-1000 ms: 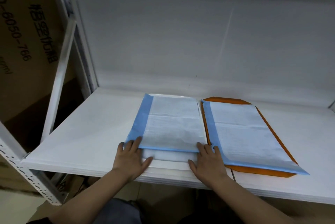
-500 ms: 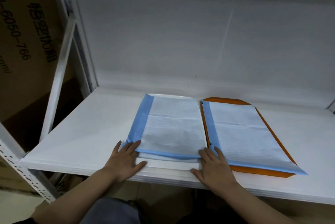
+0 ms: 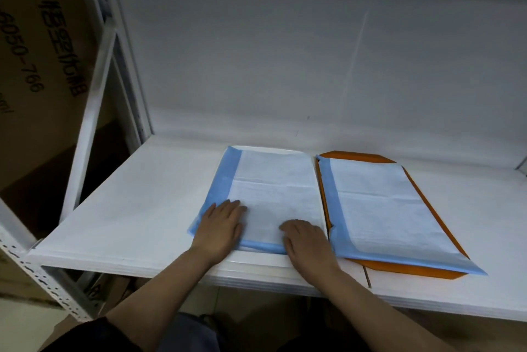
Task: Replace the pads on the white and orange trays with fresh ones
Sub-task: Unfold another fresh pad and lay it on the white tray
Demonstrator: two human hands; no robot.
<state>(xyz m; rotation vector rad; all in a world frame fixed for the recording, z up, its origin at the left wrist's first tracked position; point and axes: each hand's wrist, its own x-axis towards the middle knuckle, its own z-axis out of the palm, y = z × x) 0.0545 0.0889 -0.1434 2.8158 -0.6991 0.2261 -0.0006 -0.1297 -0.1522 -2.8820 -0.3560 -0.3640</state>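
Observation:
Two blue-edged white pads lie side by side on a white shelf. The left pad [image 3: 273,189] covers the white tray [image 3: 265,259], of which only the near rim and far edge show. The right pad [image 3: 379,203] lies on the orange tray [image 3: 405,269], whose rim shows around it. My left hand [image 3: 219,229] rests flat, fingers spread, on the near left corner of the left pad. My right hand [image 3: 308,243] lies flat on that pad's near right corner. Neither hand grips anything.
The white shelf board [image 3: 128,209] extends to the left and right of the trays, with a white back panel [image 3: 285,66] behind. White metal rack uprights [image 3: 94,112] stand at left, and a brown cardboard box [image 3: 37,60] sits beyond them.
Both hands moved forward from the tray's near rim onto the left pad's near corners. The pad's near edge now lies closer to the tray's near rim.

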